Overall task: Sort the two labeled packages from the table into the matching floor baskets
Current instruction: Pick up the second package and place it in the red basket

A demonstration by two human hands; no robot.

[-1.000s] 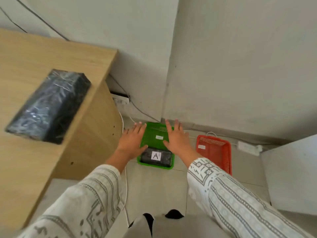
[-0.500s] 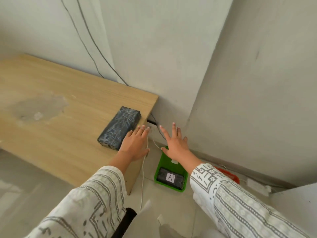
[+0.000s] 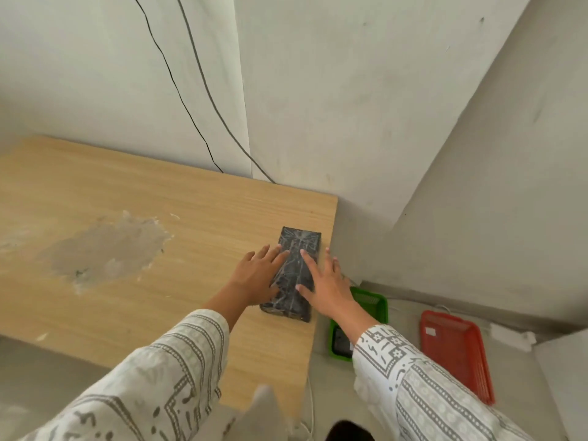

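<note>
A black wrapped package point(image 3: 294, 268) lies lengthwise near the right edge of the wooden table point(image 3: 159, 224); no label shows on it. My left hand point(image 3: 257, 276) rests with spread fingers against its left side. My right hand point(image 3: 321, 281) lies over its right side, fingers spread. Neither hand has closed around it. On the floor below, a green basket point(image 3: 372, 302) holds another black package point(image 3: 340, 340), mostly hidden by my right sleeve. A red basket point(image 3: 455, 351) with a small white label stands to its right.
The table fills the left half and carries a grey patch point(image 3: 105, 249). Two cables point(image 3: 191, 100) run down the wall behind it. White walls form a corner at right. A white cord point(image 3: 310, 405) hangs by the table's right edge.
My view has lifted from the floor baskets to the table. Both hands have risen from the green basket, where the package marked A stays, and now lie on the package on the table.
</note>
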